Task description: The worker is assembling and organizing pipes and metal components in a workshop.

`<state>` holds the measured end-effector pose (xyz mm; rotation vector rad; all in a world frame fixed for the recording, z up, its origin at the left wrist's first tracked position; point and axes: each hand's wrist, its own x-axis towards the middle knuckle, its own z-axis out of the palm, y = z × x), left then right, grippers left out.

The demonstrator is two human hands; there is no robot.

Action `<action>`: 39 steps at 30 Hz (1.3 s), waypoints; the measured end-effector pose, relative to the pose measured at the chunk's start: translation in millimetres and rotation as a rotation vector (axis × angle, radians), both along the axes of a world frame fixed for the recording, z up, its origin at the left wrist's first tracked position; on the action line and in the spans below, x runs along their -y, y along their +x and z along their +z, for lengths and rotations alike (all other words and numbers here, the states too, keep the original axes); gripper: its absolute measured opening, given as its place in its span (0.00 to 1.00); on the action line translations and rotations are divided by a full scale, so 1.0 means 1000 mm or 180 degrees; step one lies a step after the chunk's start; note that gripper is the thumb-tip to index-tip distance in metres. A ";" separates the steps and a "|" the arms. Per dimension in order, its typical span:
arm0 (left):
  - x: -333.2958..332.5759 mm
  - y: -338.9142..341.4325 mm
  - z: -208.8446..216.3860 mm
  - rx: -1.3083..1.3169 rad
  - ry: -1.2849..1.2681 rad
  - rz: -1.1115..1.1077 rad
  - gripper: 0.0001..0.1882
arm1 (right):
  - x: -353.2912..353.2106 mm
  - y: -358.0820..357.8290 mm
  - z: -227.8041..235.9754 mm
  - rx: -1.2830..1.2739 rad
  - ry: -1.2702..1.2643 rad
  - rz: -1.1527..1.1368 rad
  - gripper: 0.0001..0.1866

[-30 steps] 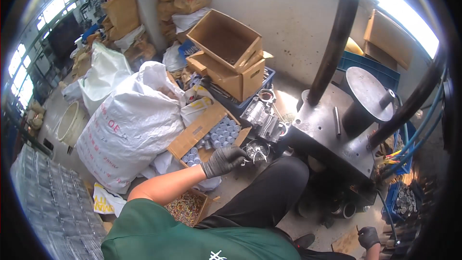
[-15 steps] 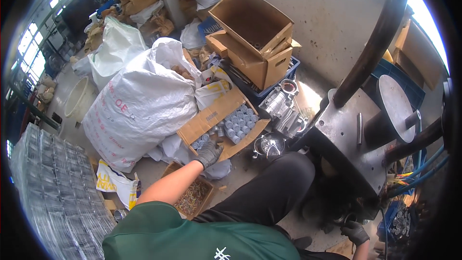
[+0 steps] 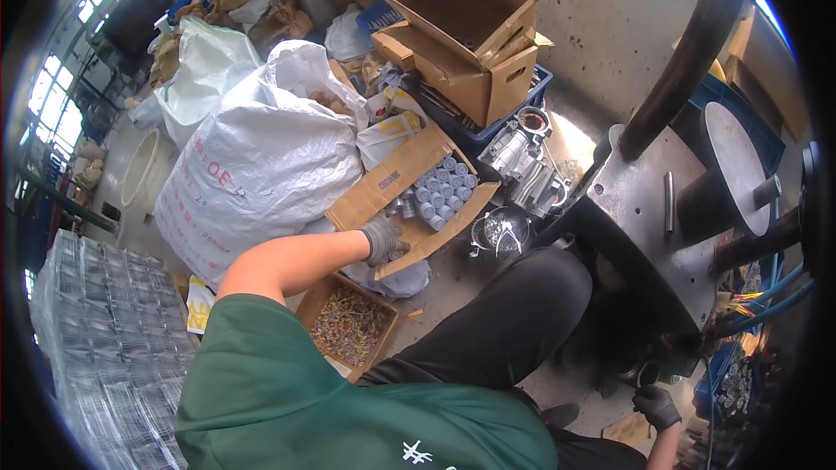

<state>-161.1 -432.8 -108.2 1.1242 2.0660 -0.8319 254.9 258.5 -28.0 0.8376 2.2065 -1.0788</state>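
My left hand (image 3: 380, 240), in a grey glove, reaches into the near end of an open cardboard box (image 3: 383, 187). Its fingers curl downward among grey cylindrical parts (image 3: 446, 195); what lies in their grasp is hidden. The parts stand in rows at the box's far right, and a few lie loose beside the hand. At the lower right, my right hand (image 3: 656, 406), in a dark glove, is closed just below a dark round ring (image 3: 647, 373) under the machine. Whatever it grips is too dark to make out.
A shallow carton of small multicoloured bits (image 3: 350, 324) stands beside my left forearm. Beyond are a large white sack (image 3: 261, 152), stacked cartons (image 3: 470, 78) and metal castings (image 3: 524, 161). A heavy steel machine (image 3: 644, 200) rises at right. Wrapped stacked goods (image 3: 109, 339) stand at left.
My left hand has shifted slightly within the near end of the box, and its elbow has swung outward and up. The view has tilted a little. My right hand stays by the ring.
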 end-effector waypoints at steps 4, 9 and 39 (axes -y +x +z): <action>-0.013 -0.005 0.007 0.0319 -0.0006 -0.0076 0.31 | -0.003 -0.002 0.000 -0.0055 -0.0200 -0.0261 0.19; -0.013 -0.018 0.007 0.0709 0.0145 -0.0091 0.24 | -0.009 0.000 -0.001 -0.0078 -0.0248 -0.0355 0.17; -0.002 -0.013 -0.072 -0.0105 0.0376 -0.0207 0.19 | 0.014 0.016 0.057 -0.0394 0.0632 -0.0169 0.20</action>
